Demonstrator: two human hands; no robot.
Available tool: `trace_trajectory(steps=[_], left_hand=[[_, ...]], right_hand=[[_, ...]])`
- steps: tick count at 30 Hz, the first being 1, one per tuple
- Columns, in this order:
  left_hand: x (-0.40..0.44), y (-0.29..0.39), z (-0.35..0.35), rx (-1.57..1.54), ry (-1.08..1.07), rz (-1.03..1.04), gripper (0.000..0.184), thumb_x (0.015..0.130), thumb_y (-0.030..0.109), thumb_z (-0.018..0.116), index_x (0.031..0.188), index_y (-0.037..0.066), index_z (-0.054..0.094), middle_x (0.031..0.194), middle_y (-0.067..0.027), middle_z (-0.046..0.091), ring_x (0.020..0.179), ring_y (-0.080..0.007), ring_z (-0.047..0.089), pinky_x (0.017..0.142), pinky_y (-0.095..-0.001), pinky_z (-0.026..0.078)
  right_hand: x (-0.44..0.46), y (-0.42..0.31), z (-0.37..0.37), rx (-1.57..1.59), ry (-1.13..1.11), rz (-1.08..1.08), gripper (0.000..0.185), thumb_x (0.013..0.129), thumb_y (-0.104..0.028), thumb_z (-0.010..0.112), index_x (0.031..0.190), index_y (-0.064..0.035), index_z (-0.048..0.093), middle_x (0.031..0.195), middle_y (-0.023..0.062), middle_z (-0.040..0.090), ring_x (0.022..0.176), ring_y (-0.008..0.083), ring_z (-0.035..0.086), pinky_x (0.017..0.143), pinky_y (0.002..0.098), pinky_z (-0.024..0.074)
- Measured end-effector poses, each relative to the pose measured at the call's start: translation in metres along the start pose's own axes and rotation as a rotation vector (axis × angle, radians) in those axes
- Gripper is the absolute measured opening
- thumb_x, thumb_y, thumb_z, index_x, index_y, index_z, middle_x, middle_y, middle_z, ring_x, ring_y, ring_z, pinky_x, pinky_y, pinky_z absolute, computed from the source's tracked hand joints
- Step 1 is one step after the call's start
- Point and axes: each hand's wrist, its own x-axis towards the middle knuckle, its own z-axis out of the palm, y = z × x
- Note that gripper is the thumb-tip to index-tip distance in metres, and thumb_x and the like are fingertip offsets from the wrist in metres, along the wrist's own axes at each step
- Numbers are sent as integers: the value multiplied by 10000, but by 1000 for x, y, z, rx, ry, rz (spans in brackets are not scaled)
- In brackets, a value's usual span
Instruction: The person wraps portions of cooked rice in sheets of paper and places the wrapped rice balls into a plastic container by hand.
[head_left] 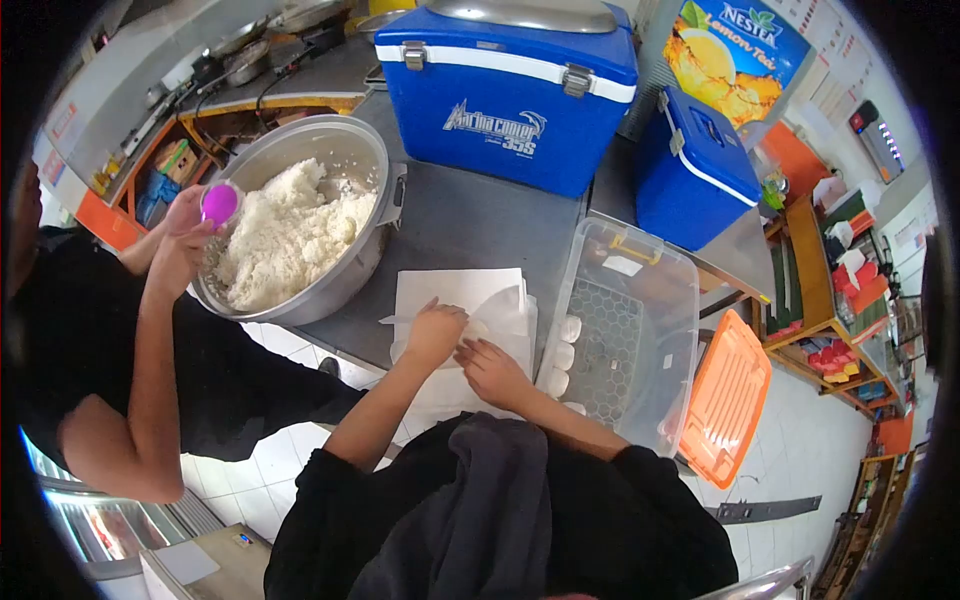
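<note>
Cloth (500, 500): down my front.
Left hand (434, 335), right hand (494, 375): both over the paper (420, 286), likely steadying it.
Fingers: can't tell whether they're closed.
Paper: on the tabletop (450, 220), centred for reach.

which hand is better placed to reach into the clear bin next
Probably the right hand: it is at the side of the white paper nearer the clear bin, while the left hand is farther over, toward the pot.
</note>
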Motion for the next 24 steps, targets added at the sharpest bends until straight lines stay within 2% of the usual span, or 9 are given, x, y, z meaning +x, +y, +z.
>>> trace_trajectory(steps=[2,4,8,10,11,13,17,19,24], left_hand=[[0,9,-7,-73,-86,-81,130,783,178,551,835,103,643,1007,-113,616,986,-232,588,921,-434,415],[-6,18,-8,-89,-171,-152,160,784,137,533,903,80,624,1051,-131,605,957,-265,600,844,-393,472],[-35,23,25,-233,-41,-133,244,797,120,507,1015,49,590,1134,-149,575,1044,-272,563,861,-400,464],[-46,19,49,-151,126,14,368,814,119,480,1168,22,506,1285,-169,466,1185,-277,463,920,-400,431],[-52,19,56,-156,124,5,368,814,119,480,1168,22,506,1285,-169,466,1185,-277,463,920,-400,431],[-60,24,57,-3,134,54,442,837,124,453,1263,8,424,1388,-163,339,1291,-285,327,990,-412,365],[-66,29,59,33,117,43,469,858,145,435,1301,4,374,1424,-152,276,1319,-286,273,1029,-426,308],[-66,28,57,1,88,35,475,859,157,453,1302,5,373,1424,-160,272,1325,-287,258,1038,-431,290],[-78,2,69,-167,236,28,506,802,122,552,1274,16,406,1366,-160,361,1251,-296,372,993,-412,352]], right_hand=[[2,5,8,-39,-12,75,224,767,-69,562,975,11,579,1098,156,566,1095,298,491,1005,416,331],[0,16,15,-3,-92,79,285,806,-102,535,1054,38,543,1164,181,520,1156,320,442,1015,413,320],[-23,42,18,199,-207,169,310,809,-79,525,1096,36,525,1160,188,517,1146,330,449,1012,400,321],[-46,51,16,130,87,390,319,792,-45,514,1104,20,519,1149,198,513,1114,340,463,989,401,339],[-52,58,14,134,78,390,319,792,-45,514,1104,20,519,1149,198,513,1114,340,463,989,401,339],[-44,68,5,97,411,775,314,784,-24,506,1096,1,526,1111,199,521,1078,347,477,953,401,365],[-10,39,-33,-8,520,608,283,783,-30,516,1065,0,530,1083,194,517,1047,349,482,918,395,387],[-4,30,-22,174,82,258,241,791,-47,528,1028,-1,527,1048,181,512,1015,349,485,896,387,398],[-15,30,-9,176,-33,308,197,782,-89,571,958,-10,530,1030,165,503,1007,337,486,874,394,406]])
